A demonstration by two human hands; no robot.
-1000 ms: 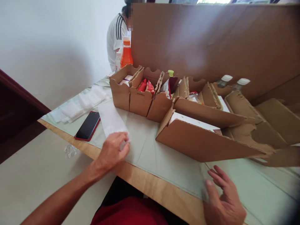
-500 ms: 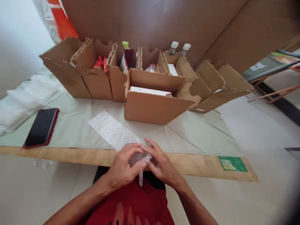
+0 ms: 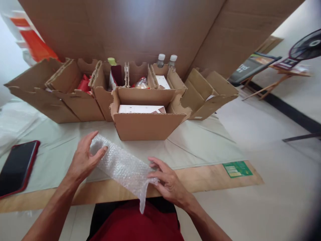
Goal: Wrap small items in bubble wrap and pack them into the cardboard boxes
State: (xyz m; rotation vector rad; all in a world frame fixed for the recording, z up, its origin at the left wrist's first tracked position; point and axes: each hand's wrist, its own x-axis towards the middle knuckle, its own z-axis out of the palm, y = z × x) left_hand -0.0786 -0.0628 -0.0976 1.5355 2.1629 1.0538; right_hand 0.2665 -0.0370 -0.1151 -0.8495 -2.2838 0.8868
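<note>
A long clear strip of bubble wrap (image 3: 122, 164) lies slantwise over the table's near edge, its closer end hanging down over the edge. My right hand (image 3: 169, 180) grips that closer end between thumb and fingers. At the far left end, my left hand (image 3: 84, 157) is spread, thumb and index finger apart, with the thumb touching the wrap. Just beyond the strip stands a cardboard box (image 3: 150, 127) with a white box (image 3: 140, 108) inside it.
Behind stands a row of open cardboard bins (image 3: 82, 108) holding red packets (image 3: 84, 83), wrapped items and white-capped bottles (image 3: 172, 61). A phone (image 3: 17, 167) in a red case and more plastic wrap (image 3: 15, 120) lie left. A green label (image 3: 237, 169) sits on the right edge.
My left hand has moved away from my right hand to the wrap's far left end and spread its fingers. My right hand stays at the near end. The view has shifted right.
</note>
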